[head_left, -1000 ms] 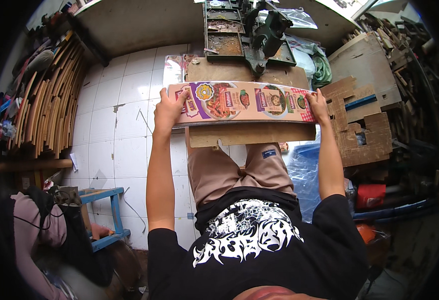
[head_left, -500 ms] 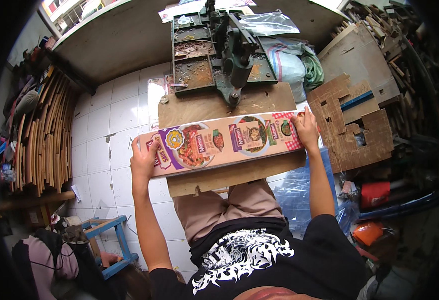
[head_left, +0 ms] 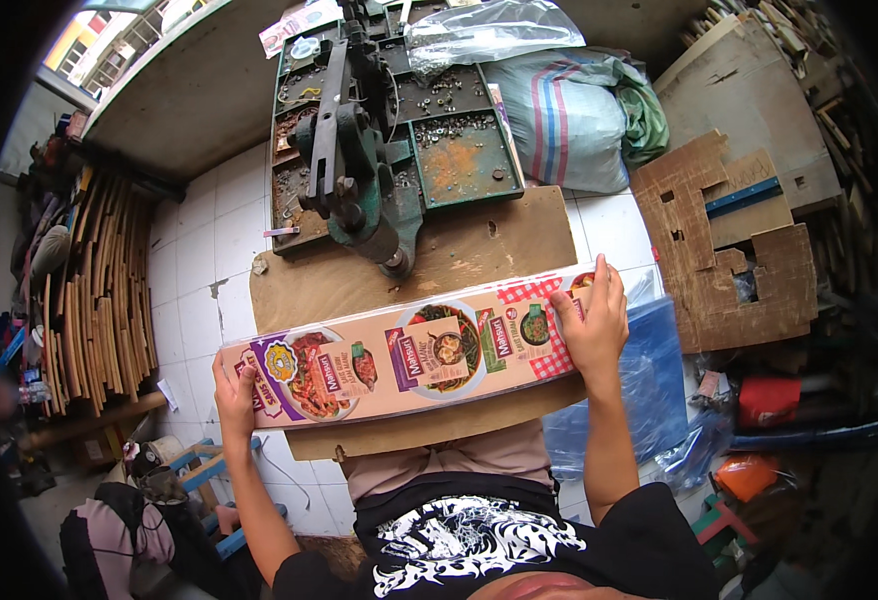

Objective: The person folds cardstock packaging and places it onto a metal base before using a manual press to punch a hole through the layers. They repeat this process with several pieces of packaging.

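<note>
Fingers of the left hand (head_left: pixel 234 398) and right hand (head_left: pixel 591 325) clasp opposite ends of a long printed cardboard sheet (head_left: pixel 409 355), just below the green metal press (head_left: pixel 359 180).

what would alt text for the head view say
Seen from above, a seated person's left hand and right hand hold the two ends of a long printed cardboard strip over a wooden board, just in front of a green metal press with rusty parts trays.
</note>
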Demonstrator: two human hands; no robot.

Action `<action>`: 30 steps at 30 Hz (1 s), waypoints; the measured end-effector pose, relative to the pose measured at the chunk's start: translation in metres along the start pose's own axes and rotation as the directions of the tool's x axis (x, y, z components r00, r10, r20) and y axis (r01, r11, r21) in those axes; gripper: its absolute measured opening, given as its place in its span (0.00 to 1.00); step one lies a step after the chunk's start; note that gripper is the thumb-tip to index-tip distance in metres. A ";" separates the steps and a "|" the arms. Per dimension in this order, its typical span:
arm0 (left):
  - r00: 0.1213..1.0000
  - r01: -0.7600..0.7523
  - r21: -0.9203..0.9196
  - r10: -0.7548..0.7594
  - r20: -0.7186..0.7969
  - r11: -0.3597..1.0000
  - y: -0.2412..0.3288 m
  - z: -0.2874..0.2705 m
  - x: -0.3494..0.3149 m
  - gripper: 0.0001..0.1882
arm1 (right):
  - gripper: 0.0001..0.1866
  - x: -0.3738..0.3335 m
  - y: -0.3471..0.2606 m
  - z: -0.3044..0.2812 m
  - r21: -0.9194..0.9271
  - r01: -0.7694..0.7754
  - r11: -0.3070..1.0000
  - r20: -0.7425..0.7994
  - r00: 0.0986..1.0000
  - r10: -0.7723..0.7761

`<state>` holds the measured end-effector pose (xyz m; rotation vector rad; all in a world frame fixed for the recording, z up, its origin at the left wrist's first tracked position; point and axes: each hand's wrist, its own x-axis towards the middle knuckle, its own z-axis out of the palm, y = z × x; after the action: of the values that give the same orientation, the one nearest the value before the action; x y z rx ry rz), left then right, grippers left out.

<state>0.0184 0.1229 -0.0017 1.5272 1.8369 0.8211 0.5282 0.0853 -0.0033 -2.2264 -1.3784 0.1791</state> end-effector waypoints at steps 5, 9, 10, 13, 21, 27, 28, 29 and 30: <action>1.000 -0.030 0.008 0.030 0.009 1.000 0.003 0.003 0.002 0.36 | 0.44 0.001 -0.002 -0.002 0.000 -0.001 1.000 0.006 1.000 0.001; 0.999 -0.045 0.007 0.045 0.006 0.999 0.002 0.003 0.000 0.36 | 0.41 0.001 -0.007 -0.012 -0.182 0.072 0.981 0.016 0.997 -0.070; 0.999 -0.045 0.008 0.045 0.006 0.999 0.001 0.003 0.000 0.36 | 0.41 0.006 -0.012 -0.018 -0.182 0.072 0.981 0.016 0.997 -0.070; 0.999 -0.031 0.068 0.031 -0.006 0.997 0.005 0.000 -0.001 0.36 | 0.29 0.043 -0.036 -0.036 -0.148 0.351 0.925 -0.055 0.930 -0.362; 1.000 -0.028 -0.020 0.028 0.010 0.999 -0.005 0.001 0.002 0.37 | 0.07 0.196 -0.084 0.035 0.032 0.693 0.721 -0.143 0.717 -0.683; 1.000 0.008 -0.023 -0.008 0.023 1.000 0.007 0.001 -0.002 0.38 | 0.05 0.221 -0.097 0.069 -0.247 0.676 0.694 -0.016 0.714 -0.700; 0.999 0.020 -0.030 -0.019 0.035 0.999 0.008 0.002 -0.001 0.38 | 0.04 0.222 -0.097 0.071 -0.276 0.659 0.700 -0.028 0.722 -0.691; 1.000 -0.003 -0.015 0.003 0.016 1.000 0.008 0.001 -0.001 0.38 | 0.04 0.223 -0.099 0.071 -0.311 0.674 0.670 -0.020 0.700 -0.714; 1.000 0.002 -0.020 -0.001 0.011 1.000 0.009 0.000 -0.001 0.38 | 0.04 0.224 -0.100 0.071 -0.312 0.679 0.664 -0.017 0.695 -0.719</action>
<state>0.0241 0.1228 0.0052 1.5150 1.8167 0.8260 0.5286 0.3399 0.0179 -1.6751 -2.1759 -0.4734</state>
